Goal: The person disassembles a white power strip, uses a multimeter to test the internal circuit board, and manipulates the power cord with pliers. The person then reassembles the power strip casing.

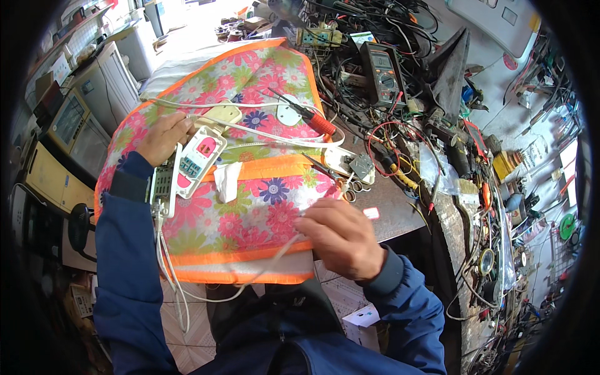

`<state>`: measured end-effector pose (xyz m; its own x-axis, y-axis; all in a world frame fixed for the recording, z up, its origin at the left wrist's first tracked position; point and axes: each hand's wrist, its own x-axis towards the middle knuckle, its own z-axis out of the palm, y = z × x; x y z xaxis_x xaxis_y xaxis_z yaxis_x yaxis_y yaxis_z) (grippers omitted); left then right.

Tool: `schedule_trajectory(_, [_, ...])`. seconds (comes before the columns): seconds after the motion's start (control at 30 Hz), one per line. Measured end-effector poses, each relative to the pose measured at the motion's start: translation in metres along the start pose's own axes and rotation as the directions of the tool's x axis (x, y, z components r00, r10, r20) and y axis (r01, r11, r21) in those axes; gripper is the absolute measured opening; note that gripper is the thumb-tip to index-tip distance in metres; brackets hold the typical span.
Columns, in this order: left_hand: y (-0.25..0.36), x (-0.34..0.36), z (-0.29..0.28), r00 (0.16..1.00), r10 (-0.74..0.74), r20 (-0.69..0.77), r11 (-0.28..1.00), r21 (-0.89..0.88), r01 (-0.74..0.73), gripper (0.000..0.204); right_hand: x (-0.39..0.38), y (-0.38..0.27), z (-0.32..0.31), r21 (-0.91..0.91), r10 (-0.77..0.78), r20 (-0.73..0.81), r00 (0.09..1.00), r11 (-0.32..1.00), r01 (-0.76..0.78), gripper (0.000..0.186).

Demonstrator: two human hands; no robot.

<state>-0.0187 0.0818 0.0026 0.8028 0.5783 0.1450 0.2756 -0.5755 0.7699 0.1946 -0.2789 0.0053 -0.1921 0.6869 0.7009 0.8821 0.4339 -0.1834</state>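
Observation:
At the upper left, my left hand [164, 139] is closed on a white cable end [192, 117] beside an opened white controller [200, 156] with pink buttons and a small display. Its other housing half [164, 181] shows a green circuit board, with cords hanging below. My right hand [337, 237] pinches a pale cord [281, 253] over the flowered, orange-edged mat [228, 228]. A cream housing [220, 114], a red-handled soldering iron [315, 122], a white cloth scrap [228, 181] and scissors [351, 186] lie about them, near another opened white housing [337, 159].
A multimeter [381, 72] and heaped cables and tools [431, 137] fill the bench [394, 222] on the right. Appliances [106, 75] stand along the left, beside a black rounded object [80, 228]. A white case [500, 22] is at the upper right.

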Motion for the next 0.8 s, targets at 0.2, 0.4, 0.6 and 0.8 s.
schedule_trajectory(0.2, [0.000, -0.004, 0.002, 1.000, -0.011, 0.010, 0.997, -0.071, 0.011, 0.034, -0.018, 0.004, -0.050, -0.212, 0.037, -0.299, 0.953, 0.972, -0.104, 0.016])
schedule_trajectory(0.4, [-0.006, 0.001, 0.005, 1.000, 0.014, 0.002, 0.995, -0.094, -0.014, 0.034, -0.042, 0.028, -0.084, 0.013, 0.406, -0.561, 0.721, 0.875, -0.483, 0.017])
schedule_trajectory(0.6, [-0.005, 0.000, 0.004, 1.000, 0.010, -0.003, 0.997, -0.076, -0.010, 0.032, -0.039, 0.085, -0.136, 0.410, 0.704, -0.528, 0.475, 0.701, -0.583, 0.026])
schedule_trajectory(0.8, [-0.004, -0.004, 0.005, 0.999, -0.004, -0.045, 0.999, -0.045, 0.002, 0.032, -0.047, 0.168, -0.159, 0.449, 0.815, -0.404, 0.414, 0.572, -0.686, 0.021])
